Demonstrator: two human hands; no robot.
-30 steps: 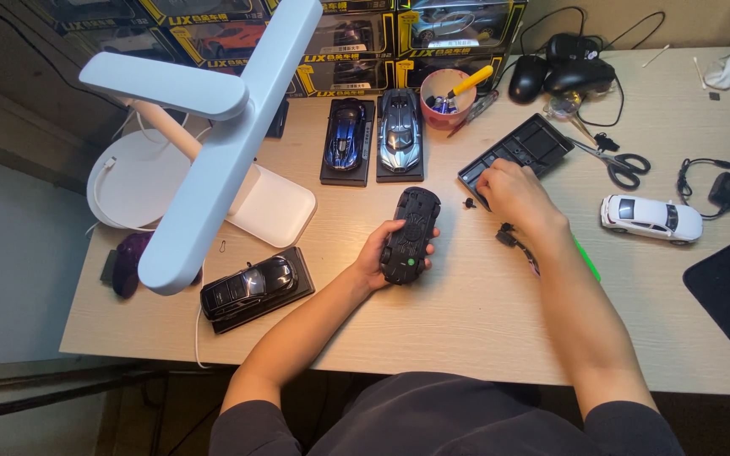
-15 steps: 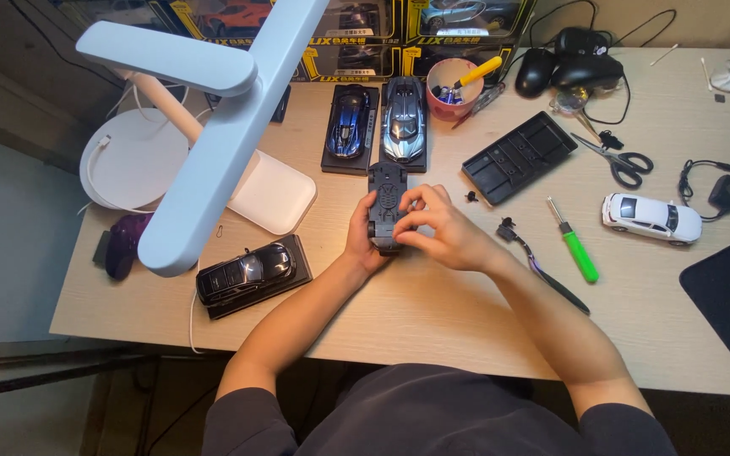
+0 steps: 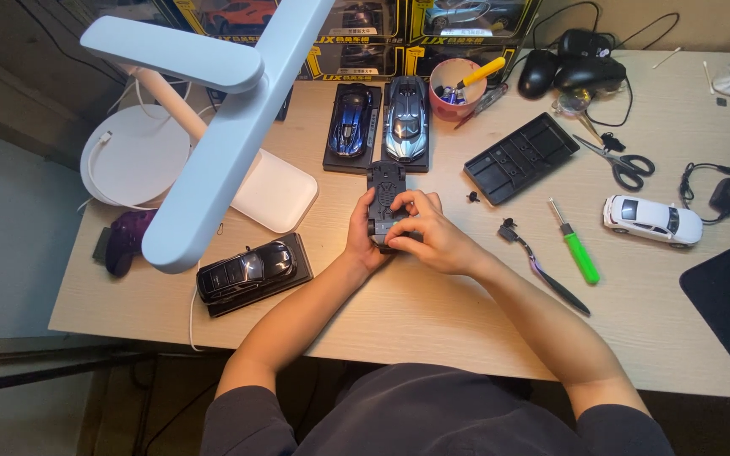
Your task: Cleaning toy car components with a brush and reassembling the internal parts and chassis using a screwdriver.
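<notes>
right hand (image 3: 433, 232) came back from the right, now both it and left hand (image 3: 363, 232) grasp upturned toy car (image 3: 386, 198) at frame centre.

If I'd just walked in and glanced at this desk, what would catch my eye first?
First, the big white desk lamp looming across the left of the view. Below it, mid-desk, the left hand and right hand hold a black toy car turned underside up. Around them sit more model cars: two on black bases behind, a black one at left, a white one at right.
</notes>
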